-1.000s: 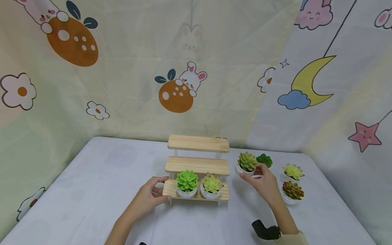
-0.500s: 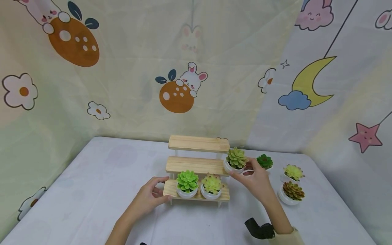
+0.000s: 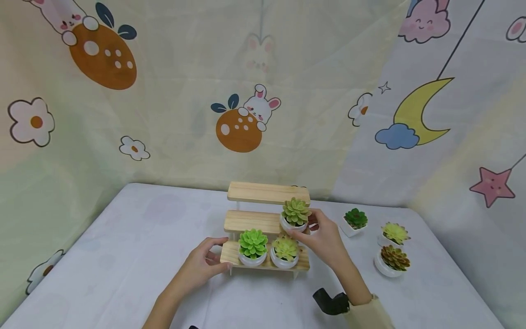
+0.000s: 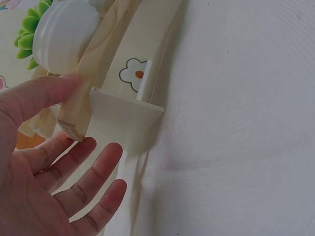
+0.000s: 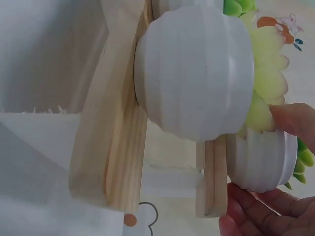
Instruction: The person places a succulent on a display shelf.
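A three-tier plant stand (image 3: pixel 250 221) with pale wooden boards and white supports stands mid-table. My left hand (image 3: pixel 204 261) holds the left end of its bottom board, thumb at the front edge and fingertips at the end (image 4: pixel 74 129). My right hand (image 3: pixel 324 235) grips a potted succulent (image 3: pixel 296 212), dull green in a white pot, at the right end of the middle board. In the right wrist view its pot (image 5: pixel 263 162) is right at that board, thumb and fingers on either side. On the bottom board sit a bright green succulent (image 3: pixel 253 246) and a yellow-green succulent (image 3: pixel 285 250).
To the right on the white-covered table (image 3: pixel 123 256) stand a dark green succulent (image 3: pixel 355 220), a pale yellow-green one (image 3: pixel 395 234) and a reddish-brown one (image 3: pixel 392 261). A printed fabric backdrop (image 3: pixel 185 91) rises behind. A black curved object (image 3: pixel 330 302) is at the right wrist.
My right hand has carried the dull green succulent leftward from beside the dark green one to the middle board's right end. My left hand has stayed on the stand.
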{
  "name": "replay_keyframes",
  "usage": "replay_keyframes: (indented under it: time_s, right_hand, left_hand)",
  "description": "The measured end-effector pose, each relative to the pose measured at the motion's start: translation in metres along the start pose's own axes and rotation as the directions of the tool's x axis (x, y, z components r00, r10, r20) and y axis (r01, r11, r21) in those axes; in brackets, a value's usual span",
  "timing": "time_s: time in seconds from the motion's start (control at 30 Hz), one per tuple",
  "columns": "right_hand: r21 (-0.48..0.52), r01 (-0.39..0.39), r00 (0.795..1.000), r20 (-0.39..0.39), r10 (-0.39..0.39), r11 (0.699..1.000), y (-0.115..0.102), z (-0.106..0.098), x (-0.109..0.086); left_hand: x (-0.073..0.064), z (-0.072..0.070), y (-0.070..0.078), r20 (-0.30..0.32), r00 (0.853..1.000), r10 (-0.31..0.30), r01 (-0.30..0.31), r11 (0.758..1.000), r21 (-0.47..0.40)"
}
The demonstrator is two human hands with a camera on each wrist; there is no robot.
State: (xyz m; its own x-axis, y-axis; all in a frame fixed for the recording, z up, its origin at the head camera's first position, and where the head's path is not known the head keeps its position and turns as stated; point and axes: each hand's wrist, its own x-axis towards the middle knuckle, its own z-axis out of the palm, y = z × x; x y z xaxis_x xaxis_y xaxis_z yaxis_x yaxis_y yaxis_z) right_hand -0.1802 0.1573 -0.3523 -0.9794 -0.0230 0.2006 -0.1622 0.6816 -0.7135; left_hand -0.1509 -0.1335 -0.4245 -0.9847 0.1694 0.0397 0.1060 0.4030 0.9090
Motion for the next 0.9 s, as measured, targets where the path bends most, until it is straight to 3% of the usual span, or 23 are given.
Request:
replay_keyframes:
  time_s: [0.9]
  right_hand:
    - [-0.023, 0.017, 0.999, 0.042, -0.016, 1.0, -0.009, 0.0085, 0.005]
  left_hand:
    - [-0.0004, -0.0003, 0.0027, -0.001, 1.0, -0.026, 0.026, 0.999, -0.019]
